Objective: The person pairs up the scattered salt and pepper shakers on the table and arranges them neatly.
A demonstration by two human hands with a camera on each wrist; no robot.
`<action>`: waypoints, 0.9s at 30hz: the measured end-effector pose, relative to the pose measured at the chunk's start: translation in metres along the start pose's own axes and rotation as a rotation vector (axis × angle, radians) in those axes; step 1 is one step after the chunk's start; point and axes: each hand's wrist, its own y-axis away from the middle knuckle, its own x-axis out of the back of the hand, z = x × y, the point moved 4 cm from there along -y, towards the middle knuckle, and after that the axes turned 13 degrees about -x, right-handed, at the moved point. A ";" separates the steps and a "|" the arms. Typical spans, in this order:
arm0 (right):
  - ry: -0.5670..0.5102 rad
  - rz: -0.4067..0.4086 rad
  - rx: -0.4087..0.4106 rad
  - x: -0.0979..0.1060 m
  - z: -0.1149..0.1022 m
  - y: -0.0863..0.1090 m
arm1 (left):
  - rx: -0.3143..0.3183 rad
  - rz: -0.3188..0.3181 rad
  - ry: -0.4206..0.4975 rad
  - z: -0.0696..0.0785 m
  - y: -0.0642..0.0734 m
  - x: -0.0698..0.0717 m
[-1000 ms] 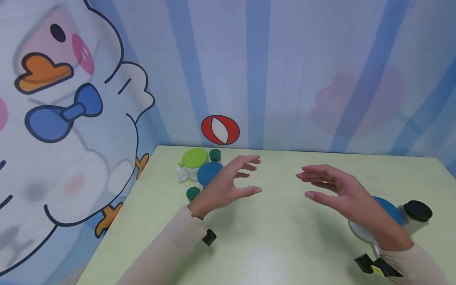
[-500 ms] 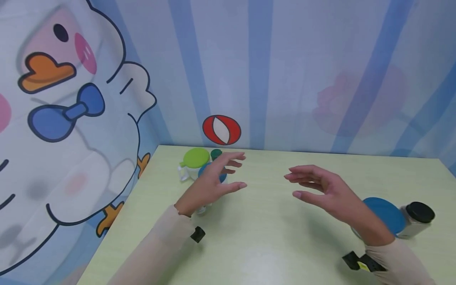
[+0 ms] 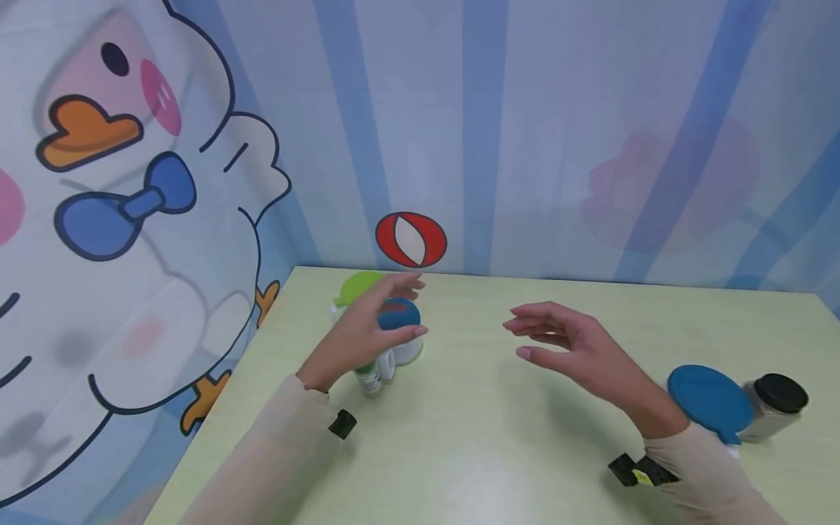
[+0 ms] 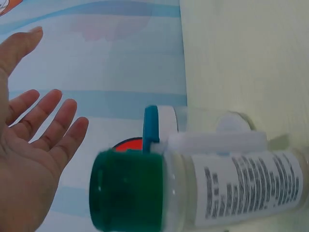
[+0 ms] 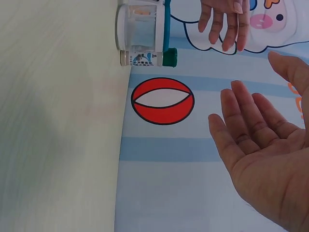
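My left hand [image 3: 361, 328] is raised over the left group of containers, fingers extended and nothing in them. It partly covers a container with a lime-green lid [image 3: 356, 286] and a blue-lidded clear jar [image 3: 402, 315] with a handle. Below the hand stands a small green-capped bottle [image 3: 370, 380], whose printed label [image 4: 246, 188] fills much of the left wrist view. My right hand [image 3: 577, 350] hovers above the table, also holding nothing, fingers gently bent and thumb apart. Its forearm overlaps a second blue-lidded container [image 3: 709, 397] at the right.
A jar with a black lid [image 3: 779, 397] stands beside the right blue-lidded container. The pale yellow table [image 3: 499, 452] ends at a wall covering [image 3: 551, 146] with blue stripes and a cartoon duck. Another green-capped bottle [image 5: 147, 58] shows in the right wrist view.
Both hands have drifted left, still holding nothing. The left one now covers more of the lime-green lid, while the small bottle and the right blue lid have come further into sight.
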 end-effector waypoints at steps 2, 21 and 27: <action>0.004 0.003 -0.011 -0.001 0.001 -0.004 | 0.017 0.004 -0.005 -0.003 0.002 0.004; -0.044 -0.001 0.002 -0.016 0.005 -0.026 | 0.151 0.072 -0.013 -0.041 0.019 0.023; -0.057 -0.010 -0.009 -0.025 0.003 -0.031 | 0.174 0.082 0.012 -0.051 0.023 0.024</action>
